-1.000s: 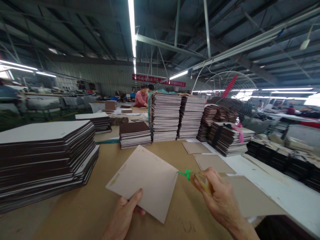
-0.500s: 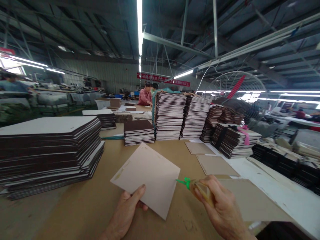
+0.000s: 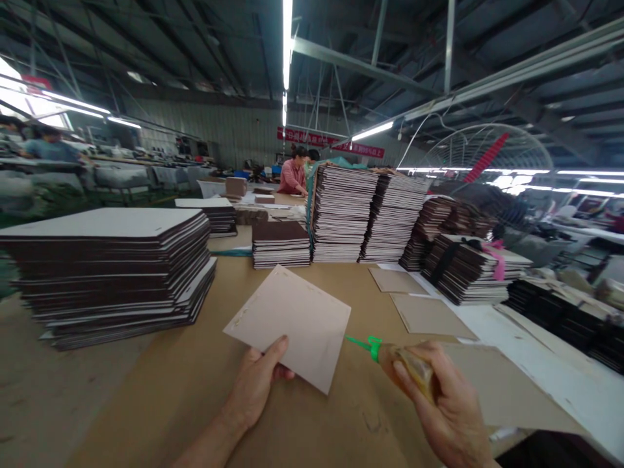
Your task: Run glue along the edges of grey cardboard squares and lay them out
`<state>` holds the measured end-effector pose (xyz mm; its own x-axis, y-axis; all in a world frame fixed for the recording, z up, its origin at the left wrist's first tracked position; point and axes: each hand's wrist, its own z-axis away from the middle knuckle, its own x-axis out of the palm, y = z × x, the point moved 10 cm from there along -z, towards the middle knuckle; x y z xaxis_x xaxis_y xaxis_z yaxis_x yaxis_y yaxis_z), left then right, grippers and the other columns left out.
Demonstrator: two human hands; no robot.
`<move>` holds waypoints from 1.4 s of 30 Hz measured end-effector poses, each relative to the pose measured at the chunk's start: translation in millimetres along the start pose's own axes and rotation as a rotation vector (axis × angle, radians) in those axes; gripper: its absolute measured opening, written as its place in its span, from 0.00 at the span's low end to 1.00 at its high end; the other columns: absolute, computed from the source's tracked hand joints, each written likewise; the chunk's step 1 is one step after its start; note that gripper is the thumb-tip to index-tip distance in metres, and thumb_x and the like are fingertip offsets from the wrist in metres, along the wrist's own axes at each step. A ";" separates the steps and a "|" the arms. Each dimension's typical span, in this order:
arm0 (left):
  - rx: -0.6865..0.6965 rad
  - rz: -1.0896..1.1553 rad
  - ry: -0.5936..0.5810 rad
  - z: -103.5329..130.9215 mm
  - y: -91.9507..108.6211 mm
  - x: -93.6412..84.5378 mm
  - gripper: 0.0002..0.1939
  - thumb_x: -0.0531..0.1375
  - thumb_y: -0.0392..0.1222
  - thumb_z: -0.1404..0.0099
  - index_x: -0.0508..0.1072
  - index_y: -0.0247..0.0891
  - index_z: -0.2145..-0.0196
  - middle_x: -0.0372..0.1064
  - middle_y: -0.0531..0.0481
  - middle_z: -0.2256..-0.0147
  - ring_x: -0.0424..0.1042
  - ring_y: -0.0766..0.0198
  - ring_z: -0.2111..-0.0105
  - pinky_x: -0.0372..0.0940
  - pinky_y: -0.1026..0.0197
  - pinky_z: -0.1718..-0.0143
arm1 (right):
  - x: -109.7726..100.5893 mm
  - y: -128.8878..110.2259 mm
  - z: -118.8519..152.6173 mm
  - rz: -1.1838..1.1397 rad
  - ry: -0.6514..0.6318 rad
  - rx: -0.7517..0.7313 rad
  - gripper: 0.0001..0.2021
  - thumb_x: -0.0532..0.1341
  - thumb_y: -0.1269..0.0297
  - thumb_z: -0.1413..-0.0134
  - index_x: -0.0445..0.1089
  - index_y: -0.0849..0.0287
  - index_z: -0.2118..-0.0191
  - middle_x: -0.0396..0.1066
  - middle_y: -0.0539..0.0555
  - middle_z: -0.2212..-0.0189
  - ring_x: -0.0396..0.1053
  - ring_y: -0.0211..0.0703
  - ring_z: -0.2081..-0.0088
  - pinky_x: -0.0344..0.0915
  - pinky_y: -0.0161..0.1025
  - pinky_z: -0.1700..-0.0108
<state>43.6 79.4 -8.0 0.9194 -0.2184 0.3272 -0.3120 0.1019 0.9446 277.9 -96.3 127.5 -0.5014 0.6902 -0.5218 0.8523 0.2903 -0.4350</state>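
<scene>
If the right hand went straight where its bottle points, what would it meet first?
Likely the beige board in the left hand; the green nozzle points at the board's edge, though depth is unclear.

Underside fingers of the left grip [image 3: 256, 380]: largely concealed by the board [image 3: 295, 328]. Rear of the squeeze bottle [image 3: 391, 361]: covered by the right grip [image 3: 448, 406]. Tall stack [image 3: 121, 279], nine o'clock: corner clipped by left edge. Banner [image 3: 331, 142], twelve o'clock: lettering illegible. Dark item [image 3: 550, 450], four o'clock: cut off below, unidentifiable.

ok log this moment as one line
left hand: holds beige board | right hand: holds bottle | green nozzle: beside board edge
</scene>
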 end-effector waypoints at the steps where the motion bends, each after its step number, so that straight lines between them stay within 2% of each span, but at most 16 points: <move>1: -0.005 0.016 0.006 0.3 0.4 -0.1 0.15 0.65 0.50 0.43 0.73 0.36 0.64 0.72 0.51 0.70 0.68 0.62 0.72 0.67 0.64 0.80 | 2.9 -2.2 1.2 -0.020 -0.010 -0.008 0.04 0.59 0.61 0.39 0.66 0.54 0.61 0.67 0.50 0.69 0.67 0.39 0.69 0.63 0.33 0.69; 7: -0.006 0.077 0.020 3.0 4.7 0.9 0.15 0.67 0.48 0.45 0.72 0.37 0.63 0.72 0.54 0.70 0.68 0.64 0.73 0.66 0.65 0.81 | 27.8 -5.0 19.9 -0.116 -0.109 0.033 0.04 0.56 0.64 0.37 0.67 0.55 0.61 0.67 0.52 0.69 0.67 0.41 0.68 0.64 0.35 0.68; 10: -0.003 0.081 0.019 2.5 3.8 0.2 0.15 0.67 0.48 0.45 0.73 0.36 0.65 0.71 0.53 0.71 0.68 0.64 0.74 0.66 0.65 0.81 | 38.2 -9.2 33.4 -0.153 -0.176 -0.005 0.05 0.54 0.65 0.37 0.67 0.55 0.59 0.67 0.52 0.69 0.68 0.40 0.70 0.63 0.35 0.70; 16: 0.002 0.072 0.020 1.5 2.7 -0.1 0.15 0.66 0.47 0.43 0.72 0.35 0.63 0.71 0.52 0.71 0.68 0.65 0.75 0.66 0.65 0.81 | 35.8 -5.0 37.6 -0.105 -0.146 -0.013 0.07 0.53 0.67 0.37 0.67 0.55 0.58 0.68 0.54 0.66 0.70 0.41 0.67 0.65 0.35 0.68; 21: 0.002 0.072 0.024 1.8 3.7 -0.6 0.16 0.66 0.48 0.44 0.73 0.33 0.64 0.71 0.51 0.72 0.67 0.65 0.75 0.67 0.65 0.81 | 40.5 -19.6 40.2 -0.151 -0.147 -0.122 0.07 0.54 0.68 0.38 0.65 0.55 0.55 0.67 0.53 0.69 0.69 0.39 0.71 0.64 0.34 0.71; 23: -0.001 0.073 0.033 2.5 3.6 -1.1 0.16 0.67 0.48 0.45 0.73 0.33 0.65 0.71 0.51 0.72 0.68 0.65 0.75 0.67 0.65 0.81 | 40.7 -20.7 40.7 -0.143 -0.142 -0.118 0.07 0.54 0.68 0.38 0.65 0.55 0.55 0.68 0.54 0.68 0.69 0.40 0.70 0.65 0.34 0.70; 26: -0.003 0.077 0.056 3.0 3.9 -2.4 0.17 0.68 0.48 0.46 0.73 0.33 0.66 0.71 0.51 0.72 0.68 0.65 0.75 0.67 0.66 0.82 | 42.7 -20.0 40.6 -0.132 -0.179 -0.103 0.06 0.54 0.68 0.38 0.66 0.56 0.57 0.68 0.55 0.67 0.69 0.41 0.69 0.65 0.35 0.69; 30: 0.000 0.075 0.065 1.5 4.2 -3.8 0.17 0.68 0.48 0.46 0.73 0.34 0.64 0.72 0.51 0.71 0.69 0.65 0.75 0.68 0.65 0.81 | 42.9 -23.9 41.9 -0.152 -0.214 -0.159 0.08 0.53 0.69 0.38 0.65 0.56 0.55 0.68 0.55 0.68 0.69 0.40 0.71 0.65 0.35 0.70; 34: 0.002 0.071 0.054 0.2 3.2 -4.9 0.16 0.67 0.48 0.45 0.74 0.34 0.64 0.72 0.51 0.71 0.69 0.65 0.75 0.68 0.65 0.81 | 43.2 -17.4 41.2 -0.120 -0.210 -0.107 0.07 0.53 0.67 0.37 0.66 0.55 0.56 0.68 0.55 0.68 0.69 0.41 0.70 0.65 0.35 0.70; 38: -0.001 0.068 0.056 0.9 2.9 -5.5 0.17 0.67 0.48 0.45 0.74 0.33 0.63 0.72 0.50 0.71 0.69 0.65 0.75 0.68 0.66 0.81 | 43.6 -22.5 44.6 -0.146 -0.191 -0.155 0.06 0.53 0.66 0.38 0.66 0.56 0.58 0.69 0.55 0.70 0.68 0.40 0.72 0.65 0.35 0.71; 42: -0.001 0.073 0.050 1.7 4.0 -3.7 0.17 0.67 0.48 0.45 0.73 0.33 0.63 0.72 0.50 0.71 0.69 0.65 0.75 0.68 0.66 0.81 | 40.2 -14.6 37.0 -0.116 -0.192 -0.109 0.08 0.54 0.67 0.38 0.66 0.56 0.56 0.69 0.56 0.66 0.71 0.42 0.68 0.68 0.35 0.69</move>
<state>38.6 79.0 -5.3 0.9049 -0.1615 0.3939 -0.3787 0.1172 0.9181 239.8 -97.3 85.7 -0.6067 0.5126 -0.6076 0.7934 0.4371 -0.4236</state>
